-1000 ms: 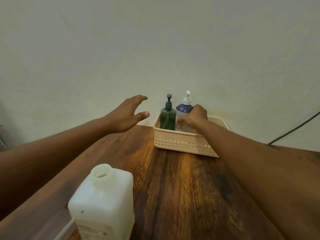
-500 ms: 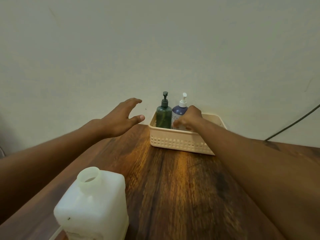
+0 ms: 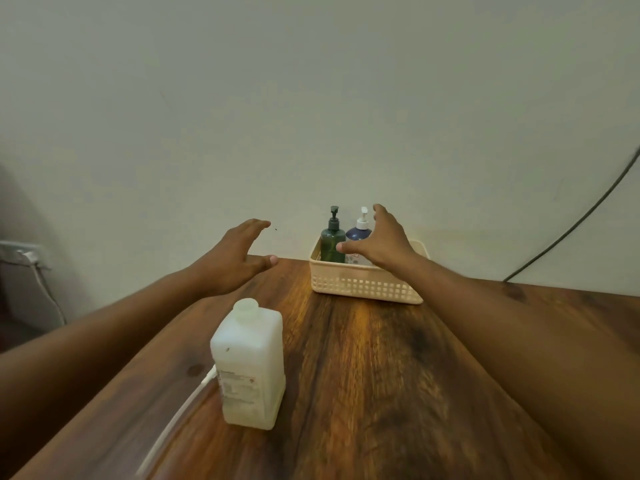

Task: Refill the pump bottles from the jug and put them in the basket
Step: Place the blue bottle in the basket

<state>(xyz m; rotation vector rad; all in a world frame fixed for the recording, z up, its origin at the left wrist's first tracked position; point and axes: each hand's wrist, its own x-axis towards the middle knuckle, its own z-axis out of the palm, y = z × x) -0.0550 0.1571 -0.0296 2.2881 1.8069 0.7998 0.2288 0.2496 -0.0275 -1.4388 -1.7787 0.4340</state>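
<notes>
Apparently both hands are empty: the right hand (image 3: 381, 242) is spreading its fingers in front of the 2 pump bottles, green bottle (image 3: 331, 242) and blue bottle (image 3: 358, 233), standing in the basket (image 3: 363, 285). The left hand (image 3: 235, 258) is hovering splayed. Withdraw straight, avoiding pump heads; the jug (image 3: 250, 365) is standing uncapped.

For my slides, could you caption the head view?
Open hands above table; two pump bottles in basket.

Dark wood table (image 3: 374, 375) running back toward wall. Basket (image 3: 363, 287) sitting at far edge. White jug (image 3: 249, 365) standing upright, uncapped, nearer, left of centre. Thin white strip (image 3: 180, 407), possibly cord, lying along left edge beside jug.
</notes>
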